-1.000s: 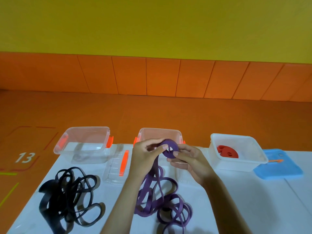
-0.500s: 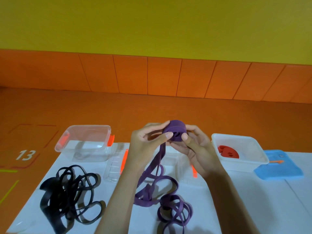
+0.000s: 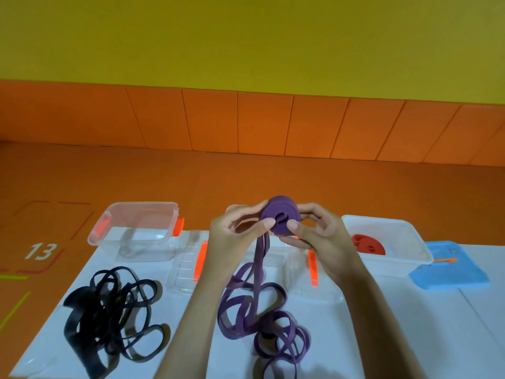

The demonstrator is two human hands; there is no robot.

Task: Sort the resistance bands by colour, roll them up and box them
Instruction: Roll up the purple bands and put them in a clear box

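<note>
Hands, left (image 3: 232, 236) and right (image 3: 319, 239), grip purple roll (image 3: 280, 218); middle box (image 3: 237, 210) behind seems mostly hidden.

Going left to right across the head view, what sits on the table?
Black bands → empty clear box → clear lid → purple bands → second clear lid → white box holding a red roll → blue lid.

Both forearms are extended forward from the lower edge of the view and raised, the wrists brought close together at the centre. The left hand (image 3: 235, 236) is pinched, thumb against forefinger. The right hand (image 3: 318, 236) is cupped opposite it, its thumb pressed inward and its fingers curled behind.
</note>
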